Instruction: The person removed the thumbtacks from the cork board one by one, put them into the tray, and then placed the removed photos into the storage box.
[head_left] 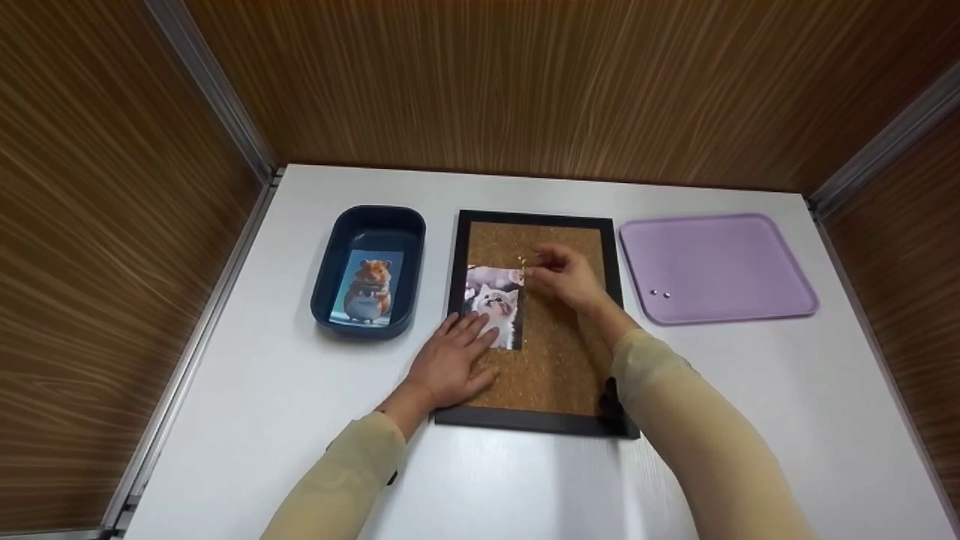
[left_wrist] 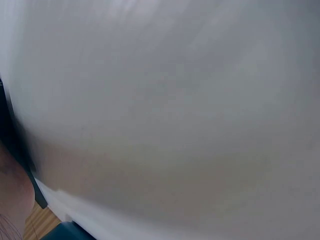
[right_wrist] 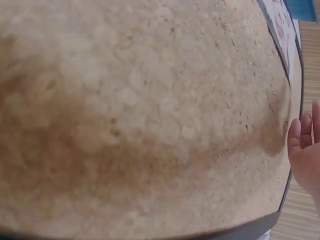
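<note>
My left hand [head_left: 450,360] lies flat with spread fingers over the lower left of a kitten photo [head_left: 495,300]. Under the photo is a cork board [head_left: 555,375] with a black frame. At the photo's upper right corner, the thumb and curled forefinger of my right hand [head_left: 566,277] pinch a small shiny pin [head_left: 523,262], only partly visible at the fingertips. In the right wrist view, the cork fills most of the picture and the fingers of a hand [right_wrist: 305,145] appear at the right edge. The left wrist view is mostly blurred white.
Left of the board stands a dark blue bin [head_left: 322,300] with a hamster picture [head_left: 367,289] inside. A purple tray [head_left: 720,262] lies to the right, bearing two small silver pins [head_left: 667,295] near its lower left corner. Wood-grain panels [head_left: 487,90] enclose the white table [head_left: 247,390].
</note>
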